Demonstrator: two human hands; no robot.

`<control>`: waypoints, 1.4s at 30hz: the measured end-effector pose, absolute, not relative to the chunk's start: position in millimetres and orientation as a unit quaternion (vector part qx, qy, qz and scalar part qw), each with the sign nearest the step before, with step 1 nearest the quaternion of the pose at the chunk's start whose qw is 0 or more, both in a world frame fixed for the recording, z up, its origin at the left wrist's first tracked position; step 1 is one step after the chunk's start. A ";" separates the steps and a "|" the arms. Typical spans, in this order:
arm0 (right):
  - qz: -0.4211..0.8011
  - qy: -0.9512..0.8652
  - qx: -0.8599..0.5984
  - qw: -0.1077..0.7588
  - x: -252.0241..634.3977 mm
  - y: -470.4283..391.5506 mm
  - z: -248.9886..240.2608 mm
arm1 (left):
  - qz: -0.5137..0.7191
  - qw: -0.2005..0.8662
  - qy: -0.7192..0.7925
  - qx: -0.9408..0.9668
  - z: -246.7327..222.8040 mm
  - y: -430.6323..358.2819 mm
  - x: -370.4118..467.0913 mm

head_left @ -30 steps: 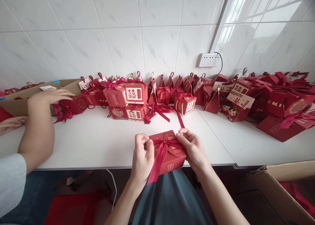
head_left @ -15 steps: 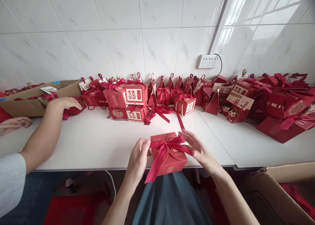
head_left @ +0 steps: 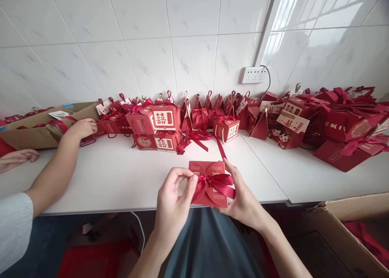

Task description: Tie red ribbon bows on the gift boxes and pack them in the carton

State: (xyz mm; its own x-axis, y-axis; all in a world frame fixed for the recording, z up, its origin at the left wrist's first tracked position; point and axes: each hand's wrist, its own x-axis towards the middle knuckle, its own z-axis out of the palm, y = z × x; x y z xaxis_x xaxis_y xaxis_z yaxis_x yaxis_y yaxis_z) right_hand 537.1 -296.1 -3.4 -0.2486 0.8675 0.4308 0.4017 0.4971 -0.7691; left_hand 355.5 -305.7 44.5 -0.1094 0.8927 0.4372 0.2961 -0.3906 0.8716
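A red gift box [head_left: 209, 199] with curved, interlocking top flaps is at the table's front edge, its top facing me. Across its top is a bow of dark red satin ribbon [head_left: 221, 182]. My left hand [head_left: 176, 195] pinches the bow's left part between thumb and index finger. Around the box's right side, my right hand [head_left: 240, 193] grips it, thumb low and fingers along the far right edge. The box's underside and the right fingertips are partly hidden.
Stacked red boxes [head_left: 153, 126], a small box [head_left: 226, 129] and loose ribbon [head_left: 197, 136] lie beyond. More boxes [head_left: 343, 128] crowd the right. At left, a co-worker's hand [head_left: 80, 128] is by a cardboard carton [head_left: 45, 136]. An open carton [head_left: 349, 217] stands lower right.
My left hand moved from the box's left side onto the bow. My right hand closed around the right side. The box turned and its top tilted toward me. The co-worker's hand shifted left.
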 end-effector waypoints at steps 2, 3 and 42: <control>0.232 -0.746 -0.422 0.460 537.1 -301.8 -0.7 | 0.564 0.194 0.435 0.674 50.2 -314.2 359.1; 0.225 -0.745 -0.418 0.468 537.6 -304.3 0.9 | 0.560 0.170 0.412 0.699 52.3 -317.2 359.0; 0.160 -0.746 -0.399 0.508 544.9 -331.9 20.3 | 0.500 -0.039 0.292 0.814 75.4 -346.0 373.2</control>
